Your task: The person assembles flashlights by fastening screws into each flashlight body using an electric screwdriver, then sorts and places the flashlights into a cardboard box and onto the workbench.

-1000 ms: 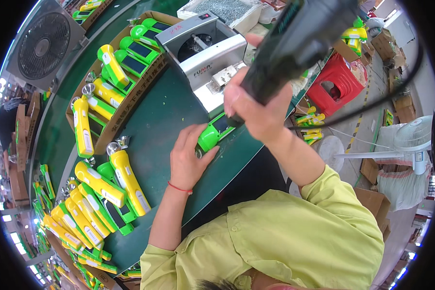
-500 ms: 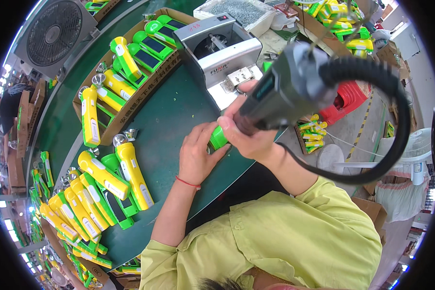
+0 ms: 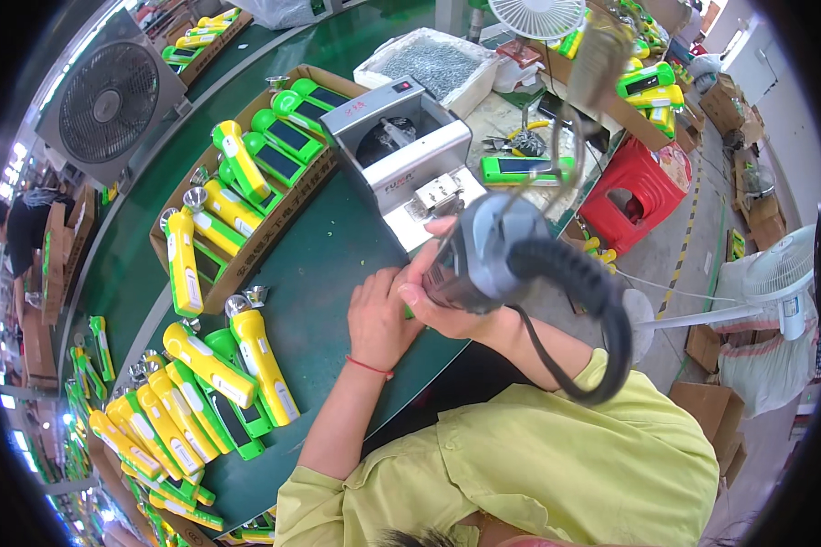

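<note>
The left hand (image 3: 379, 319), a thin red cord at its wrist, is curled over a bright green plastic piece (image 3: 410, 313), of which only a sliver shows between the two hands; its full shape and the left fingers' grip on it are mostly hidden. The right hand (image 3: 447, 312) is wrapped around a dark grey, thick-bodied power tool with a black ribbed cable (image 3: 493, 253), held just beside the left hand; the tool's tip is out of sight. Both hands are close together above the near edge of the dark green table (image 3: 315, 273), just in front of a silver, box-shaped metal machine (image 3: 406, 173). Left of the hands, well apart from the piece, lies a pile of yellow-and-green plastic flashlights (image 3: 212, 366), and beyond it a brown cardboard box (image 3: 278, 217) holds more.
</note>
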The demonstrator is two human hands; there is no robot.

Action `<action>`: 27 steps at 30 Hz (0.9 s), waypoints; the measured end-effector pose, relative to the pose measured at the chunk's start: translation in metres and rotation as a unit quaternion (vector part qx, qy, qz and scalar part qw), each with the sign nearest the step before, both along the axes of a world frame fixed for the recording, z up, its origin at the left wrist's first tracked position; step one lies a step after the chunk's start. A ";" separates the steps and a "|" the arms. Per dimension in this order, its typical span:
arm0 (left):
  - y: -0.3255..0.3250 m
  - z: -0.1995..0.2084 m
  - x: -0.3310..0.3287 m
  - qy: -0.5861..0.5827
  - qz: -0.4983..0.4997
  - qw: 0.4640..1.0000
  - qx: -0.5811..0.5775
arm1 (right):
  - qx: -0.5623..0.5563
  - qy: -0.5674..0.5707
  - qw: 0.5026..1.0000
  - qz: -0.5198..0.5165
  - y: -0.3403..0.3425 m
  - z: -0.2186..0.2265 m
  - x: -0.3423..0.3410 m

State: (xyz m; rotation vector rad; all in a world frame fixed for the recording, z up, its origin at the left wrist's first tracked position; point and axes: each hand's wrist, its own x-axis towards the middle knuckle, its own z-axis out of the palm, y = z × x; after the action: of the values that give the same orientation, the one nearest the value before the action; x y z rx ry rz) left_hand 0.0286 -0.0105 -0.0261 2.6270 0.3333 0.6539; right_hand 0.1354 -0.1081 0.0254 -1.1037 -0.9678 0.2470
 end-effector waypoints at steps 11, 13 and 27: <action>0.019 0.027 -0.022 0.028 0.011 1.000 -0.002 | -0.014 0.008 1.000 -0.009 0.020 0.047 0.077; 0.017 0.022 -0.020 0.025 0.008 1.000 0.002 | -0.017 0.010 1.000 -0.008 0.027 0.042 0.074; 0.018 0.018 -0.018 0.016 0.010 1.000 0.010 | -0.055 0.025 0.998 -0.024 -0.007 0.023 0.053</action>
State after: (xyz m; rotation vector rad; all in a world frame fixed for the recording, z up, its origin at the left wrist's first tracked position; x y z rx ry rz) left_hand 0.0106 0.0075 -0.0079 2.6588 0.3650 0.6259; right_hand 0.1889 -0.1148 0.0487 -1.2148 -0.8917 0.2908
